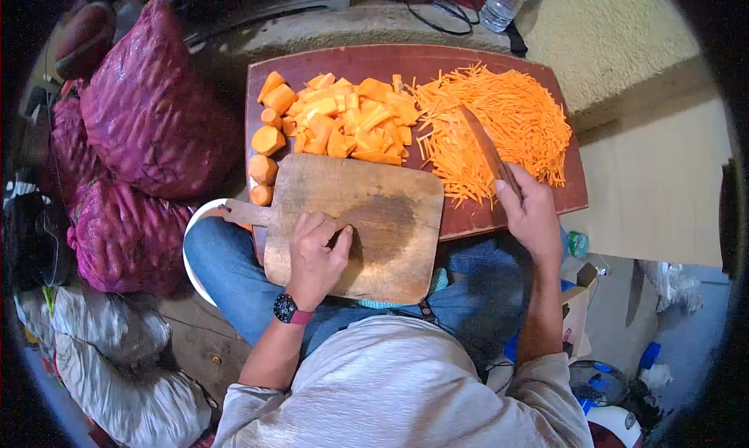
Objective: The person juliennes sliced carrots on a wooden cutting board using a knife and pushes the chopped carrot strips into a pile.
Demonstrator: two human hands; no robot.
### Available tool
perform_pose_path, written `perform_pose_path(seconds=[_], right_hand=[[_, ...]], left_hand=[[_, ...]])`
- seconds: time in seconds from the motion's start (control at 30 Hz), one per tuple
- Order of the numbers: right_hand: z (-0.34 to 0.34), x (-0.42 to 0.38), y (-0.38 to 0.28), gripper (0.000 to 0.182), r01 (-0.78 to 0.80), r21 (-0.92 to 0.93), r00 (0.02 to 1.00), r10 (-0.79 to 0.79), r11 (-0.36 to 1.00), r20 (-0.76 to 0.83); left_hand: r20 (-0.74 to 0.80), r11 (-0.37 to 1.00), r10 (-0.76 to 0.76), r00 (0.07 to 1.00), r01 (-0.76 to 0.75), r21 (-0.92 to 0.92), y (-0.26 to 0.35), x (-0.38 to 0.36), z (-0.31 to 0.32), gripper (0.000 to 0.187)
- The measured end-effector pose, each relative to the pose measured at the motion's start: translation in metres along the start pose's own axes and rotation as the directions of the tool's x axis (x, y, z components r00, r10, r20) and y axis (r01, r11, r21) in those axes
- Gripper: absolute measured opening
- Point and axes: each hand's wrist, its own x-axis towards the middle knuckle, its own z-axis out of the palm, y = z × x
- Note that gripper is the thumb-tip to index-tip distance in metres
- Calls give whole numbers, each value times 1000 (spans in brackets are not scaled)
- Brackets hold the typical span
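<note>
My right hand (533, 212) is closed round the handle of a knife (485, 142), whose blade points up and left over a heap of shredded carrot (503, 120). On the left part of a wooden cutting board (398, 187) rests my left hand (320, 249), its fingers curled together; whether anything is in them is hidden. The board lies across my lap and the near edge of a red table (573, 184). Sliced carrot pieces (355, 120) are piled beyond the board. Thick carrot chunks (268, 141) line the table's left side.
Full purple mesh sacks (144, 113) stand at the left, with white sacks (125, 370) below them. A plastic bottle (503, 7) and a black cable (441, 11) lie beyond the table. A pale ledge (655, 167) is at the right.
</note>
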Motion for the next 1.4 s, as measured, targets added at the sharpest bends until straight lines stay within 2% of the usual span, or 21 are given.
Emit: perform_pose_path(seconds=[0.07, 0.1, 0.13, 0.2, 0.23, 0.3, 0.33, 0.4, 0.5, 0.57, 0.67, 0.73, 0.8, 0.87, 0.93, 1.0, 1.03, 1.07, 1.1, 1.2, 1.4], right_hand=[[5, 4, 1, 31, 43, -45, 997, -46, 998, -57], [16, 7, 13, 34, 173, -33, 977, -176, 984, -119], [23, 8, 18, 34, 170, -30, 975, -173, 985, -138], [37, 11, 25, 40, 318, -288, 921, -366, 903, -131], [45, 13, 29, 48, 321, -327, 920, -374, 889, -115], [50, 10, 35, 49, 328, -338, 917, -383, 882, -110], [53, 9, 37, 51, 341, -352, 915, -393, 871, -87], [55, 5, 41, 52, 364, -349, 899, -423, 863, -110], [46, 3, 43, 50, 384, -385, 895, -440, 839, -67], [42, -1, 43, 44, 374, -423, 904, -427, 825, -33], [40, -2, 48, 38, 387, -432, 889, -453, 815, -58], [39, -5, 49, 36, 364, -430, 903, -426, 826, -54], [39, -3, 50, 38, 353, -456, 908, -417, 817, -44], [43, -3, 56, 39, 359, -424, 907, -419, 832, -54], [47, -2, 56, 40, 368, -386, 904, -423, 846, -67], [47, -2, 53, 42, 309, -204, 945, -323, 929, -42], [46, -1, 52, 42, 311, -202, 945, -325, 929, -40], [45, -1, 52, 44, 285, -115, 958, -288, 952, -8], [45, 0, 51, 46, 254, -29, 967, -253, 967, 27], [50, 0, 54, 49, 263, 17, 965, -263, 965, 24], [56, 2, 53, 50, 288, 41, 958, -288, 957, -19]], left_hand=[[55, 988, -114, 992, 119, -97, 2, 4, 1, 4], [60, 990, -97, 993, 103, -94, 6, 8, 1, 4], [97, 985, -116, 989, 127, -117, 11, 13, 0, 5], [133, 982, -115, 984, 133, -131, 20, 28, 4, 7], [119, 992, -35, 992, 50, -118, 25, 37, 8, 8], [91, 988, 131, 987, -123, -90, 34, 60, 17, 12], [101, 989, 134, 986, -126, -75, 40, 77, 25, 12], [33, 914, 406, 913, -407, 4, 53, 112, 45, 14], [159, 902, 421, 893, -431, 33, 69, 159, 88, 16], [240, 836, 506, 829, -539, 98, 70, 186, 119, 22], [329, 805, 488, 808, -563, 187, 68, 214, 153, 21], [327, 815, 499, 802, -563, 136, 56, 231, 174, 19], [403, 754, 478, 780, -600, 268, 54, 241, 177, 17], [401, 746, 441, 803, -576, 334, 50, 245, 173, 18], [244, 841, 455, 856, -503, 200, 36, 243, 164, 17], [193, 840, 491, 850, -520, 156, 19, 241, 150, 16], [201, 880, 426, 882, -455, 138, 12, 236, 141, 17], [210, 914, 358, 910, -387, 118, 5, 230, 133, 18], [176, 889, 407, 896, -433, 148, 4, 220, 119, 22], [209, 912, 306, 929, -349, 215, -9, 198, 90, 24], [85, 911, 312, 946, -323, 255, -16, 153, 56, 22]])
